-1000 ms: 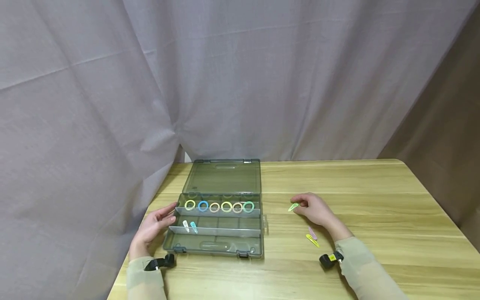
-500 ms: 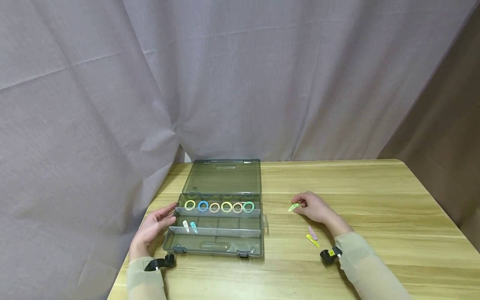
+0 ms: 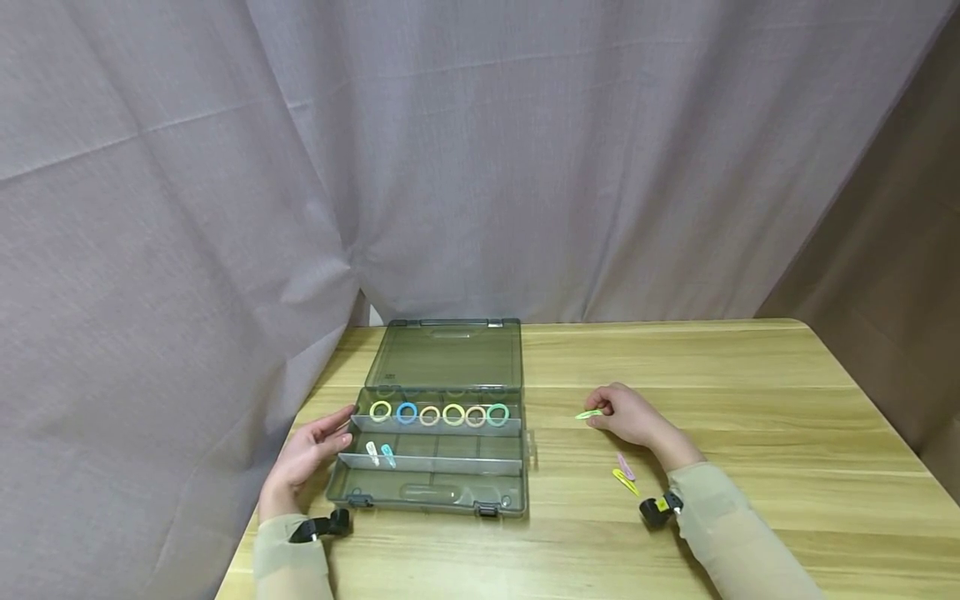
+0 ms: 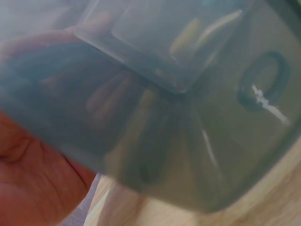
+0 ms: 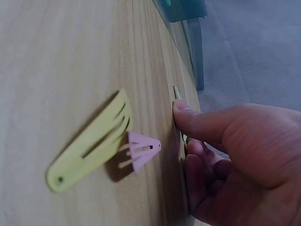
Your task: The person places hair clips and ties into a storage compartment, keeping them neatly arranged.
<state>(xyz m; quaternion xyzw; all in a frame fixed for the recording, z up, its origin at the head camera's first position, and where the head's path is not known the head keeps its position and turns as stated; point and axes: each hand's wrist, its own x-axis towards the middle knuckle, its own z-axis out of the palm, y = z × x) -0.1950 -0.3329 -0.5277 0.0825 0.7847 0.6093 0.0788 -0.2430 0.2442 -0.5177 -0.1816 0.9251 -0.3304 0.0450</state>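
Note:
In the head view my right hand (image 3: pixel 626 415) pinches a green snap hair clip (image 3: pixel 588 415) between thumb and fingertips, low over the table. The right wrist view shows the clip (image 5: pixel 178 94) almost edge-on, partly hidden by the thumb. Nearer me lie a pink hair clip (image 3: pixel 626 467) and a yellow hair clip (image 3: pixel 625 482), side by side. My left hand (image 3: pixel 303 454) rests with extended fingers against the left side of a translucent grey-green divided box (image 3: pixel 427 505). A white hair clip (image 3: pixel 372 453) and a turquoise hair clip (image 3: pixel 387 455) are in its middle row.
The box's lid (image 3: pixel 450 354) is folded back toward the curtain (image 3: pixel 480 167). Several coloured hair ties (image 3: pixel 406 412) line the box's back row. Wooden tabletop (image 3: pixel 675 358) extends to the right of the box.
The green hair clip has turned in my right fingers from slanted to nearly level. My right hand has shifted very slightly; the left hand stays at the box.

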